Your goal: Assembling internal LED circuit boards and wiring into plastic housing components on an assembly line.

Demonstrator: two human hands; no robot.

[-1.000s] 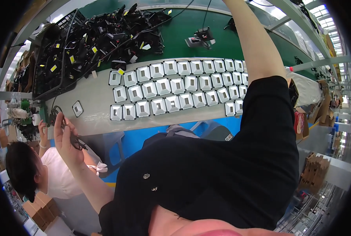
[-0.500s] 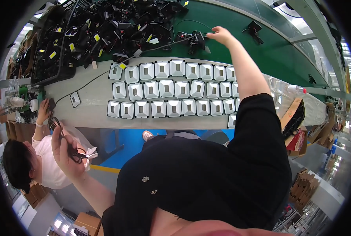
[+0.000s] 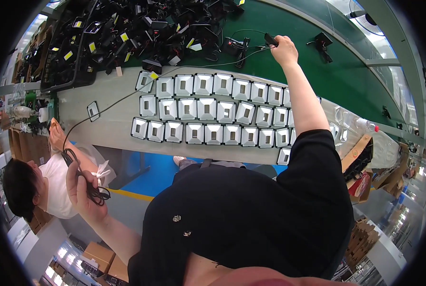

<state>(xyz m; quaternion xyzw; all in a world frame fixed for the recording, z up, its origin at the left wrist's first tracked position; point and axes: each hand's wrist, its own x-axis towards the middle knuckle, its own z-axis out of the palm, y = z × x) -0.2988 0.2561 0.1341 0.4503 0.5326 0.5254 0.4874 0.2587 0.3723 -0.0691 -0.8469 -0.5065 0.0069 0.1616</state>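
Note:
My left hand is low on the left, its fingers closed around a looped bundle of black cable. From there one strand arcs up over the table, past a yellow tag, toward my right hand. That arm is stretched far across the table, its fingers closed on a small dark block; its exact kind does not show. Just left of the block lies a black device with a bundled cord. Below it, silver square lamp housings with dark frames lie in three rows.
A big heap of black lamp parts and cords covers the far left, beside a black crate. One separate housing lies at left. A co-worker in white is at the left end. A bottle and an open carton are at right.
My right hand has shifted right and slightly nearer, and a dark block now shows in its fingers. My left hand still holds the cable bundle. The co-worker's hand no longer meets the strand.

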